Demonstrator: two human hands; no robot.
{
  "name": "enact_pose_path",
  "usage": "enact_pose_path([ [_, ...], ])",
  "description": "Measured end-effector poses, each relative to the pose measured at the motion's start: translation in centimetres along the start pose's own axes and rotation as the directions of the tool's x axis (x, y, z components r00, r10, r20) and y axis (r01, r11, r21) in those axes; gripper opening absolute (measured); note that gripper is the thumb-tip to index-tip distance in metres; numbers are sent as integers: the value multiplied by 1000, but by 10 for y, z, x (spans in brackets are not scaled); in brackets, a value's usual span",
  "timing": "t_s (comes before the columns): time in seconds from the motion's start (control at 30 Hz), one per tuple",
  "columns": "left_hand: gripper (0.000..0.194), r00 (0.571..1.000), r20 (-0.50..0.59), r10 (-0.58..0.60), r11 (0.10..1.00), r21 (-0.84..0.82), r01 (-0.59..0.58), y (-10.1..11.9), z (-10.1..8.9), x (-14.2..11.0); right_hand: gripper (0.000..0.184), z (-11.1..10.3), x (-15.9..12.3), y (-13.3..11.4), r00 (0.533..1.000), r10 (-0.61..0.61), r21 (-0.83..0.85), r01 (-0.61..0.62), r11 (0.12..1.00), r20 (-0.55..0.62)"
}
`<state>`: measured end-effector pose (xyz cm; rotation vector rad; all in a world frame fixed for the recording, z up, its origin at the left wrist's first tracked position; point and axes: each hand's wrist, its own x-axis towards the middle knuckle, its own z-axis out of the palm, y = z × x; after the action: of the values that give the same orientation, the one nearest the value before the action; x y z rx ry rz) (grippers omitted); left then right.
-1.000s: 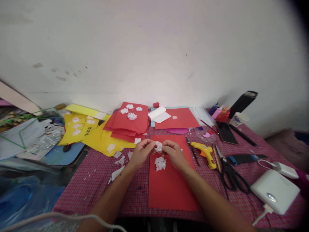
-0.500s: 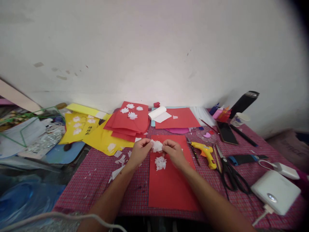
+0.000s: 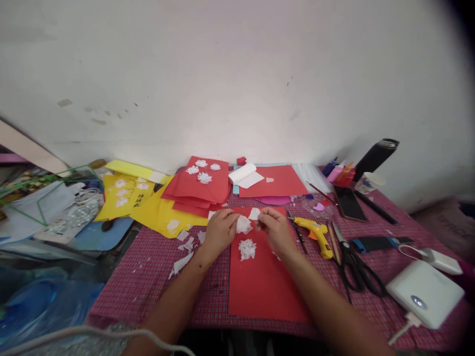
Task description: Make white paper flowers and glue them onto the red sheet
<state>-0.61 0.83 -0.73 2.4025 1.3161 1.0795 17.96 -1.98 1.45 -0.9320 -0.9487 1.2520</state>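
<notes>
1. Head view: left hand [image 3: 221,231] grips a paper flower [image 3: 244,225].
2. Right hand [image 3: 276,231] pinches a white scrap [image 3: 254,213].
3. Nearer, a second flower [image 3: 247,249] lies on red card [image 3: 265,291].
4. Right of that, glue gun [image 3: 314,231], then scissors [image 3: 351,264], on the counter [image 3: 148,279].

The left hand [image 3: 221,229] partly hides the crumpled white paper [image 3: 244,225]. Toward seven o'clock, the bottom edge crops the pale cable [image 3: 111,333]; the three-o'clock sack's [image 3: 440,225] lettering blurs.

Soft even light, brighter mid-wall, faint shadows, dark right-hand corner, wide-angle stretch, slight blur
</notes>
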Motion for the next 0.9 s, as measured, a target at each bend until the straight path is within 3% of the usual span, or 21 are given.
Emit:
enact_pose_path([
  [0.1, 35, 990, 113, 83, 994, 67, -91, 0, 1, -2, 10, 1, 0, 2, 1000, 8, -10, -8, 1000, 6],
  [0.2, 42, 991, 114, 76, 996, 46, -82, -1, -2, -4, 10, 0, 0, 4, 1000, 17, -34, -17, 999, 9],
  [0.33, 44, 1000, 7, 21, 999, -48, -21, 2, -8, -3, 11, 0, 1, 6, 999, 13, -72, -10, 997, 31],
  [0.47, 24, 989, -133, -57, 968, -250, 22, 16, -15, -3, 14, 3, 0, 9, 997, -38, -267, 53, 962, 61],
  [0.63, 14, 993, -39, -114, 876, -476, 82, 34, -19, -4, 15, 9, -6, 14, 986, -96, -434, 148, 889, 139],
  [0.77, 13, 981, 34, -190, 823, -539, 178, 35, -17, -3, 15, 11, -8, 16, 980, -119, -433, 177, 884, 160],
  [0.9, 13, 969, 92, -231, 767, -596, 239, 33, -14, -4, 19, 11, -9, 15, 987, -74, -411, 128, 903, 145],
])
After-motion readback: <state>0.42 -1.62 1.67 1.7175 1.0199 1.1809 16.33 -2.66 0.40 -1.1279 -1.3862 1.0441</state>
